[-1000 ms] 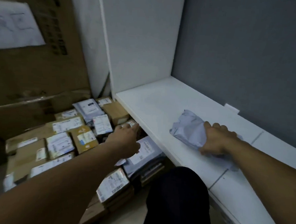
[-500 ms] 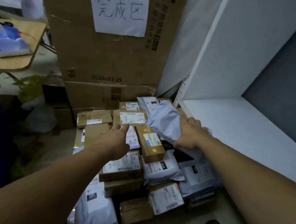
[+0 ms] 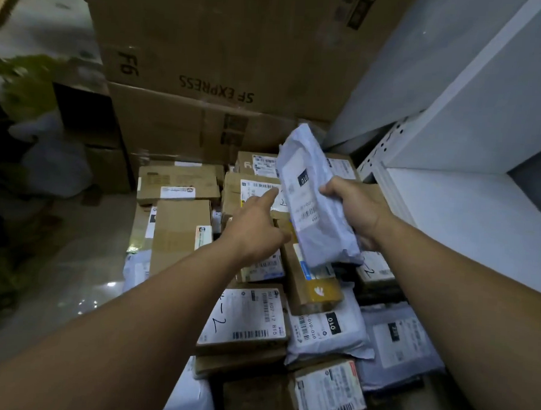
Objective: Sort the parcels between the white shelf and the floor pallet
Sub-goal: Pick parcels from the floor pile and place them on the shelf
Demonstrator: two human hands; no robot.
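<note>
- The right hand [image 3: 355,209] clasps a grey mailer [image 3: 319,235] by its right edge, tilted upright with its label toward the camera (a "010" tag shows).
- The mailer hangs above the heap of parcels [image 3: 247,319] on the floor, just left of the white shelf [image 3: 450,220].
- The left hand [image 3: 255,227] grasps nothing; its forefinger [image 3: 271,195] stretches straight to the mailer's left edge.
- SF EXPRESS cartons [image 3: 208,45] stand behind the heap.

Bare arms [image 3: 138,320] reach from the lower corners to centre frame: the left hand [image 3: 255,232] points its index finger forward, the right hand [image 3: 355,209] grips a grey parcel [image 3: 312,213] by its edge.
</note>
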